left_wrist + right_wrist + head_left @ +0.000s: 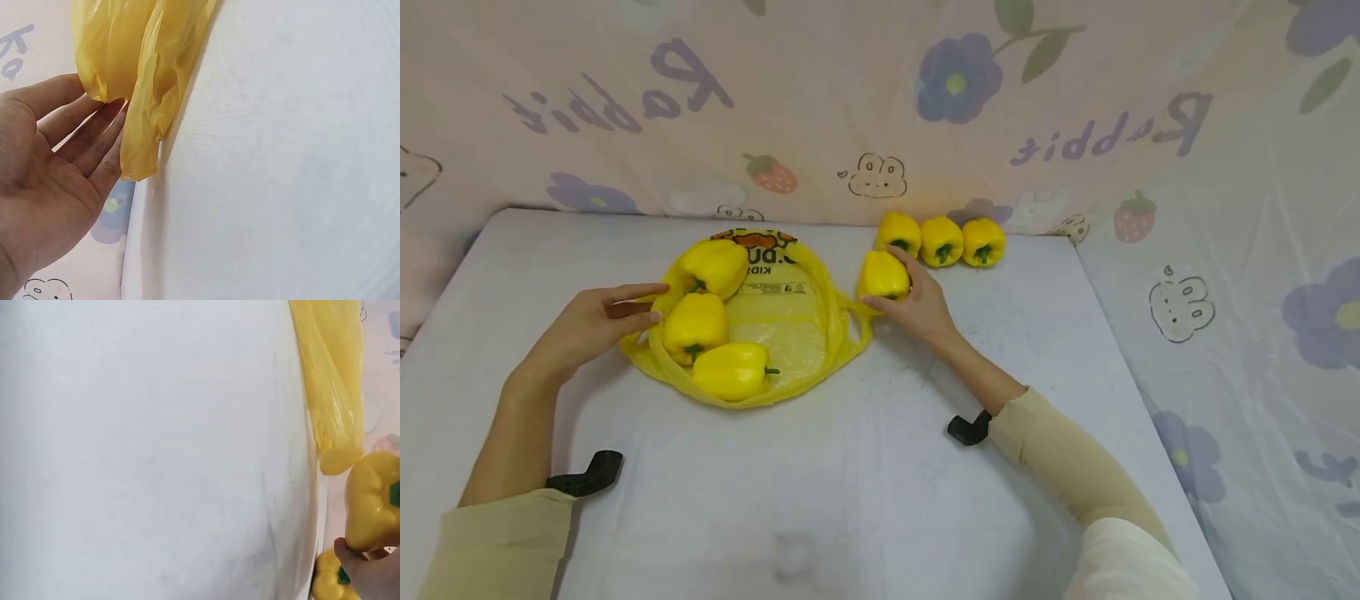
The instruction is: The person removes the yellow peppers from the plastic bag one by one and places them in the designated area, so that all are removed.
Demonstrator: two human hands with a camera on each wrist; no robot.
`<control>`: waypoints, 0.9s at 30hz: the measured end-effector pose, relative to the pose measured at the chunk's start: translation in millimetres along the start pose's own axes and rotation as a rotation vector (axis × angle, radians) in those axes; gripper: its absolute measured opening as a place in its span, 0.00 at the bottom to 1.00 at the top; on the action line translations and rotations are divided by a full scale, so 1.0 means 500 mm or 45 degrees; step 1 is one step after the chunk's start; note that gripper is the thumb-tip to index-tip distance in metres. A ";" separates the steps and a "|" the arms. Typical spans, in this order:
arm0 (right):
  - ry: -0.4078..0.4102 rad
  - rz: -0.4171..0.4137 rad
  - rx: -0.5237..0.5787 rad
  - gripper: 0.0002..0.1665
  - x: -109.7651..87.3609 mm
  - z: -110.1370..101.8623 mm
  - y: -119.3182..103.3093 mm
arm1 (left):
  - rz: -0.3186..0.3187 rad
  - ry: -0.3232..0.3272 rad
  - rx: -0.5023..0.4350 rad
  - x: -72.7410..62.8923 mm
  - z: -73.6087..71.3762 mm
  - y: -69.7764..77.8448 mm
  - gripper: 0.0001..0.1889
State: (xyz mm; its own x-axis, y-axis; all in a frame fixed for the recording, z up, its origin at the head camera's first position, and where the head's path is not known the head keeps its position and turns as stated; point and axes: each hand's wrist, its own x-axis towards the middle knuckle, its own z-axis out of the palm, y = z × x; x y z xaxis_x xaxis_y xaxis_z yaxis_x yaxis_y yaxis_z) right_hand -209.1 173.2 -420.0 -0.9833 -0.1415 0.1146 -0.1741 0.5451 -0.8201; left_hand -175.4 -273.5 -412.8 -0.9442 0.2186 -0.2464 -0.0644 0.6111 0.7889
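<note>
My right hand (917,304) grips a yellow bell pepper (883,276) between thumb and fingers, just right of the bag's handle loop. In the right wrist view this bell pepper (373,500) shows part of its green stem. A yellow plastic bag (831,312) lies spread with its mouth facing up, and three yellow bell peppers (731,371) rest inside along its left side. Fairly straight, the fingers of my left hand (587,325) touch the bag's left rim. The left wrist view shows those fingers (62,119) against the gathered yellow plastic, their tips partly hidden.
Three more yellow bell peppers (942,242) stand in a row at the table's back edge, right behind the held one. The white table (850,500) meets a patterned cloth (820,100) at the back and right. Black wrist pieces (970,428) jut from both sleeves.
</note>
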 end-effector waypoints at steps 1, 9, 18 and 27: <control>0.007 0.005 0.003 0.51 -0.001 -0.002 0.001 | 0.002 0.001 -0.002 0.000 -0.001 0.000 0.33; 0.028 0.113 0.006 0.54 -0.008 -0.011 0.019 | 0.003 0.003 0.003 0.000 -0.005 0.000 0.32; 0.062 0.169 0.001 0.55 -0.008 -0.015 0.036 | 0.032 0.026 -0.001 0.001 -0.005 -0.004 0.31; 0.098 0.187 0.014 0.55 -0.007 -0.024 0.051 | 0.024 0.000 0.009 0.001 -0.003 -0.006 0.32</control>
State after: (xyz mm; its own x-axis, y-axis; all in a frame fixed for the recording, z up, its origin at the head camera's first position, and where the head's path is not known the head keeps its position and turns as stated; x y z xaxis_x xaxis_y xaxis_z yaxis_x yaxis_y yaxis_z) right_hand -210.9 197.4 -434.4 -0.9994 0.0028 0.0350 -0.0278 0.5462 -0.8372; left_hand -176.2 -276.2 -414.5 -0.9451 0.2304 -0.2317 -0.0443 0.6124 0.7893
